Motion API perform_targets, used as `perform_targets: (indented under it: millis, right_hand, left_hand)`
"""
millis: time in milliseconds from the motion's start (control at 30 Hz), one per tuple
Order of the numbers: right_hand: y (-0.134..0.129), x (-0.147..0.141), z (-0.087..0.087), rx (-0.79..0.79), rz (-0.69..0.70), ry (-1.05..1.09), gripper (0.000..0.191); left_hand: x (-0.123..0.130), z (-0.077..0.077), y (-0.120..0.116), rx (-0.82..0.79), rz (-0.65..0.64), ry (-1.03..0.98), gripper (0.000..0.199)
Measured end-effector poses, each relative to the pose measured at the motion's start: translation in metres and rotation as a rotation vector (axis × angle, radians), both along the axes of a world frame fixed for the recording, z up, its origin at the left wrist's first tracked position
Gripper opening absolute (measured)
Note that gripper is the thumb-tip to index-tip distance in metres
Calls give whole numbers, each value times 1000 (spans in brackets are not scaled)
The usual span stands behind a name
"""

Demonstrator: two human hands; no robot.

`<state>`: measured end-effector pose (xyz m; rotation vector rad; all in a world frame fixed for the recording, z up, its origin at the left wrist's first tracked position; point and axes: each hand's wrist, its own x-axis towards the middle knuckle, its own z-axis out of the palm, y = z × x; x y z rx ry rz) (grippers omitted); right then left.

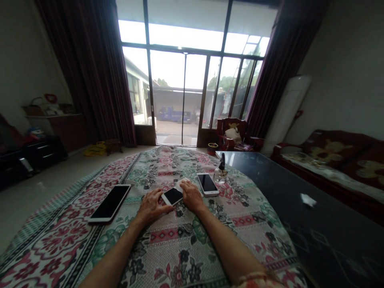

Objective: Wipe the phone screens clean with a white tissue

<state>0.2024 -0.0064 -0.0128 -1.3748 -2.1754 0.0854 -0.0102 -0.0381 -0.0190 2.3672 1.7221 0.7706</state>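
Partly hidden phone (173, 196) behind right fingers (186, 188)

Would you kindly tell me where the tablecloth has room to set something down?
Free: between the forearms, and between the left hand and the tablecloth's far edge. Crowded: around the right hand, held phone, neighbouring white phone and spray bottle.
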Motion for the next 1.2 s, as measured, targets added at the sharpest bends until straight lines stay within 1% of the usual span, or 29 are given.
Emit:
perform_targets:
  millis: [200,367,433,567,700,867,967,1033,1200]
  right_hand:
    - [1,0,-2,16,-9,35,37]
    - [-2,2,-2,79,-124,146,36]
    - [-4,2,-2,87,-124,164,31]
    - [-8,2,-2,66,-74,127,27]
    - [-10,1,-3,39,-105,73,28]
    - [-14,1,1,-14,-127,-10,35]
    - [-18,-2,5,-37,-98,-29,35]
    - [-23,-8,8,-39,-53,-27,34]
    - [-39,-31,8,0,133,-26,28]
  left_hand:
    - [-1,0,0,1,14,13,68]
    - [-1,-1,0,5,19,7,69]
    - [-1,-1,0,4,26,0,66]
    - [-1,-1,0,-4,26,-17,64]
    - [-2,-1,1,-5,2,-20,67]
    - [-3,0,1,-29,2,-39,64]
    - [-3,0,2,-43,13,-55,63]
    - [-3,0,2,-46,13,-52,62]
    - [-2,0,1,-28,1,-28,63]
